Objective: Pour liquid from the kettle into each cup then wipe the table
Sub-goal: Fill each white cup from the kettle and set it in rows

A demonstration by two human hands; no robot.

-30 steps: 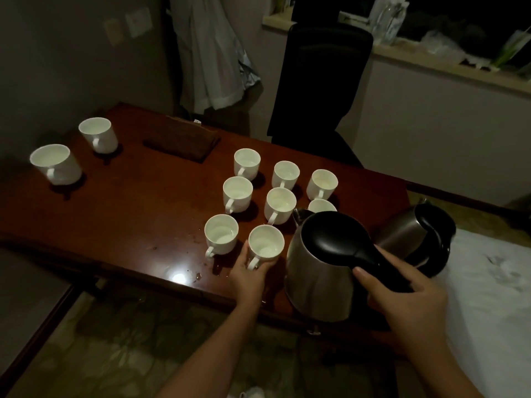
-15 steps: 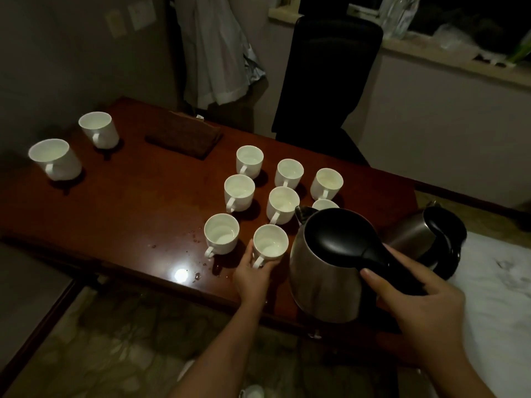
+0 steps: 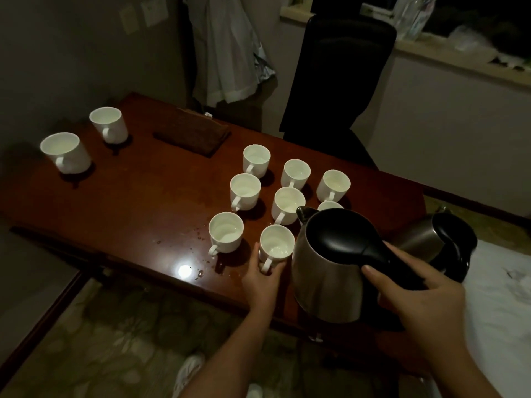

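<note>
A steel kettle (image 3: 324,280) with a black lid and handle hangs upright over the near right part of the table; my right hand (image 3: 422,300) grips its handle. My left hand (image 3: 263,278) holds the nearest white cup (image 3: 276,243) from below, thumb and fingers curled round its sides. Several more white cups stand in a cluster behind it, such as one (image 3: 225,231) to its left and one (image 3: 288,203) near the kettle's spout. Two larger white cups (image 3: 64,151) (image 3: 109,123) stand at the far left. A dark folded cloth (image 3: 192,135) lies at the back.
The dark wooden table (image 3: 129,202) shows water drops and a light glare near its front edge. A second steel kettle (image 3: 439,239) sits at the right end. A black chair (image 3: 336,79) stands behind the table. White fabric (image 3: 500,297) lies at the right.
The view has shifted slightly. My right hand has carried the kettle a little to the right and up. My left hand stays on the nearest cup.
</note>
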